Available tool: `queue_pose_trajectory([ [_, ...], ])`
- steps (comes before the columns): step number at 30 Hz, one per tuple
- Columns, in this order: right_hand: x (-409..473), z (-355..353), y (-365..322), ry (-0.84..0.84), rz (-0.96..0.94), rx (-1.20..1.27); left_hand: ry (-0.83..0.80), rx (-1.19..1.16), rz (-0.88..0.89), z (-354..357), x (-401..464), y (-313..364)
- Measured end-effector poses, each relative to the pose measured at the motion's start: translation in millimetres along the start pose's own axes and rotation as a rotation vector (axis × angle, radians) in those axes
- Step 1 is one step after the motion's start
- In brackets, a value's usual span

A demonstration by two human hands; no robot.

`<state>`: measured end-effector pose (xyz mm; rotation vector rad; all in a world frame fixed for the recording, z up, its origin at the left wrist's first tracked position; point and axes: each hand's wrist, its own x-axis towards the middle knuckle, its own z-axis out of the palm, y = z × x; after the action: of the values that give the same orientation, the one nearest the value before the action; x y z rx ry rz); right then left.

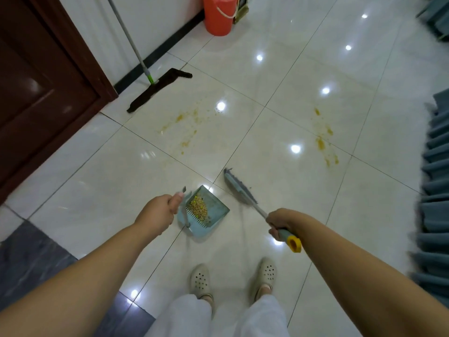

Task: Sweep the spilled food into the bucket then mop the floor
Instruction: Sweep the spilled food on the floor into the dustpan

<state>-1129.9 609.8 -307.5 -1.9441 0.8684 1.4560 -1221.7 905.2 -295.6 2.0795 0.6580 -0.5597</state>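
Note:
My left hand grips the upright handle of a light blue dustpan, which carries a pile of yellowish food grains. My right hand grips the handle of a grey-blue broom; its head hangs just right of the dustpan. Yellow food smears stain the tiles ahead on the left, and a second patch of smears lies to the right. An orange bucket stands by the wall at the top. A flat mop leans against the wall, its dark head on the floor.
A dark wooden door fills the left side. Grey-blue curtains hang along the right edge. My feet in white clogs stand on glossy white tiles. A darker floor strip lies at the lower left.

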Motion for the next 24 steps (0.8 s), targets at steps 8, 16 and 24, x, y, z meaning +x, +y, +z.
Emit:
queue_pose_trajectory([
  [8,-25,13,11,-0.183,0.022,-0.050,-0.003,0.008,-0.002,0,-3,3],
  [16,-38,15,12,-0.117,-0.003,-0.096,-0.010,0.012,-0.006,-3,-15,-2],
  [24,-27,20,-7,-0.066,0.008,-0.049,0.018,0.008,-0.016,-13,-28,-19],
])
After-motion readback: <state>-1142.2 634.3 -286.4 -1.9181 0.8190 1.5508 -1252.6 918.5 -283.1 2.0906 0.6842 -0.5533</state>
